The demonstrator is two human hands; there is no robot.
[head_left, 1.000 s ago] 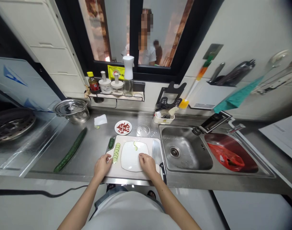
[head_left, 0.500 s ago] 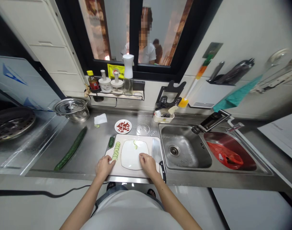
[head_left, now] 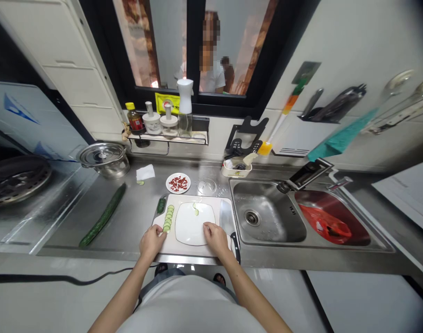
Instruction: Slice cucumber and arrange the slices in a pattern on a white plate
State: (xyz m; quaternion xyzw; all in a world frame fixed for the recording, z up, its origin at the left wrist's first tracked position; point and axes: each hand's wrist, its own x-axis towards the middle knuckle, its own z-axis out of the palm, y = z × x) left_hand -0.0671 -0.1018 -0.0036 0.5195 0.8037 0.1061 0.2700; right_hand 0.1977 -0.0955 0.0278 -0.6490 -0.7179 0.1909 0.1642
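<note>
A square white plate (head_left: 194, 233) with a couple of thin green cucumber pieces near its far edge lies on the cutting board (head_left: 183, 251). Left of the plate runs a row of overlapping cucumber slices (head_left: 169, 217). My left hand (head_left: 152, 241) is closed, its thumb and fingertips at the near end of that row; anything in them is hidden. At the plate's right rim my right hand (head_left: 216, 237) is curled closed, and what it may hold is too small to see. A knife (head_left: 227, 217) lies along the board's right side, beyond my right hand.
A whole cucumber (head_left: 103, 217) lies on the steel counter at left. Behind the board is a small plate of chopped red pieces (head_left: 178, 183). A lidded pot (head_left: 105, 159) stands back left. The double sink (head_left: 270, 236) is at right, with a red bag (head_left: 324, 224) inside.
The hands hold nearly the same places and poses. My right fingertips have shifted very slightly to the right, and the whole view has drifted a little. Nothing else has moved.
</note>
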